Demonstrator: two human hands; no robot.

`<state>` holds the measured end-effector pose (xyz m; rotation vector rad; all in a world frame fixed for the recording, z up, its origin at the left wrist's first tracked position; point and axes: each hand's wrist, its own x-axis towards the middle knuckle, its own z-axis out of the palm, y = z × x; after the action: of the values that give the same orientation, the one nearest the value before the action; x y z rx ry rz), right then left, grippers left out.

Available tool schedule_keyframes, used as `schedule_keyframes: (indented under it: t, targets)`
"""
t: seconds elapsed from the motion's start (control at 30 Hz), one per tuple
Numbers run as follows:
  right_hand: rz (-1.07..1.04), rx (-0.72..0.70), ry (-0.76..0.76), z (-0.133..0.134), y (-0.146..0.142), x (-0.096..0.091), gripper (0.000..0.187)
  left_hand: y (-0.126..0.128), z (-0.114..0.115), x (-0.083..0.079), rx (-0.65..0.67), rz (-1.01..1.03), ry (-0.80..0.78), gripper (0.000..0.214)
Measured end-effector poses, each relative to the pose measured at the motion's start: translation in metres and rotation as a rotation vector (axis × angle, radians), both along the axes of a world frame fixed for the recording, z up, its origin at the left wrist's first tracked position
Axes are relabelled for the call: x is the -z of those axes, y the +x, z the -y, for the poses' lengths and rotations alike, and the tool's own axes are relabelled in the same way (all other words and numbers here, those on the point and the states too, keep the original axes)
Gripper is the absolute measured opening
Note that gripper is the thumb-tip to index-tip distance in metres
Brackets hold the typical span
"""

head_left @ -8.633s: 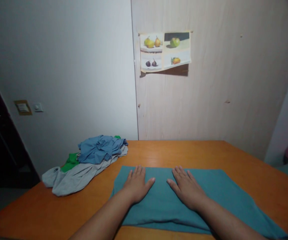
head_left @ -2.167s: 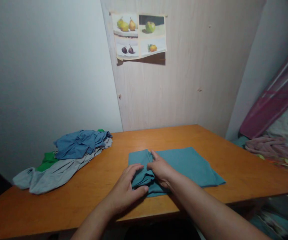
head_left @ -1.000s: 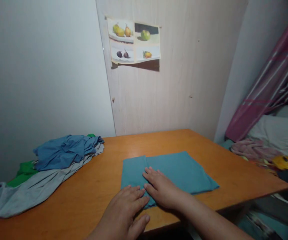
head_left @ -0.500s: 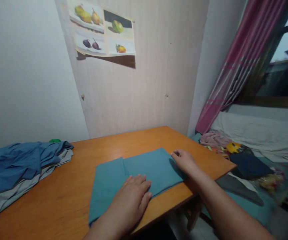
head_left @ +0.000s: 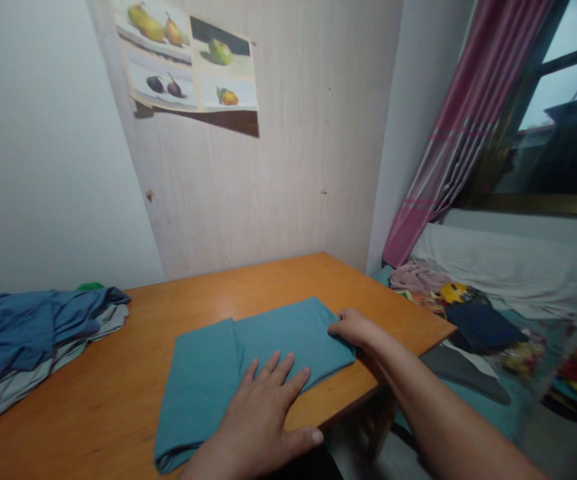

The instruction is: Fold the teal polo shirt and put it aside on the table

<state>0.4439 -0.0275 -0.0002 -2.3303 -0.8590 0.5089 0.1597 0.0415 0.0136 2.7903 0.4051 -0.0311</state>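
Note:
A teal cloth garment lies folded into a long flat strip on the wooden table. Its left part is folded over in a thicker layer. My left hand rests flat near the middle of the front edge, fingers spread and thumb stretched out to the right. At the right end, my right hand has its fingers curled round the garment's edge, pinching it. The tips of those right fingers are partly hidden by the cloth and the hand itself.
On the table's left lie a crumpled blue garment and a light grey one beneath it. Right of the table, a bed holds a dark blue cloth and other clothes. A fruit picture sheet hangs on the wall.
My right hand has closed on the garment's right edge, which now lifts and bends slightly. My left hand's fingers have spread wider. The view has shifted a little to the right.

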Motion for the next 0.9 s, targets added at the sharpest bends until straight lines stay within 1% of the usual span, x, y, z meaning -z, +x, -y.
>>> schedule_keyframes:
  t: [0.13,0.23,0.33,0.43,0.5,0.6,0.7,0.77,0.83,0.9]
  targets:
    - [-0.158,0.031,0.127,-0.003,-0.004,-0.003,0.009,0.001,0.003,-0.004,-0.013,-0.011,-0.015,0.092]
    - [-0.303,0.008,0.201,-0.003,-0.011,-0.012,0.007,0.0,0.003,-0.004,-0.009,-0.01,-0.027,0.096]
    - [-0.443,-0.077,0.275,-0.003,-0.022,-0.027,0.006,-0.002,0.003,0.001,0.002,0.015,-0.038,0.099]
    - [-0.64,-0.194,0.402,-0.009,-0.037,-0.042,0.012,-0.003,0.004,0.006,0.015,0.077,-0.043,0.1]
    - [-0.704,-0.269,0.462,-0.016,-0.051,-0.051,0.015,-0.004,0.006,0.007,0.026,0.11,-0.04,0.1]
    - [-0.616,-0.362,0.427,-0.03,-0.077,-0.06,0.018,-0.006,0.01,0.003,0.05,0.144,-0.048,0.096]
    - [-0.461,-0.425,0.301,-0.043,-0.104,-0.062,0.027,-0.012,0.015,0.0,0.11,0.193,-0.086,0.091]
    - [-0.34,-0.459,0.182,-0.049,-0.119,-0.059,0.04,-0.016,0.017,0.002,0.138,0.225,-0.11,0.086]
    - [-0.211,-0.493,0.07,-0.054,-0.129,-0.053,0.055,-0.021,0.018,0.008,0.137,0.253,-0.128,0.079]
    - [-0.093,-0.526,0.017,-0.058,-0.133,-0.045,0.067,-0.024,0.018,0.013,0.122,0.282,-0.139,0.071]
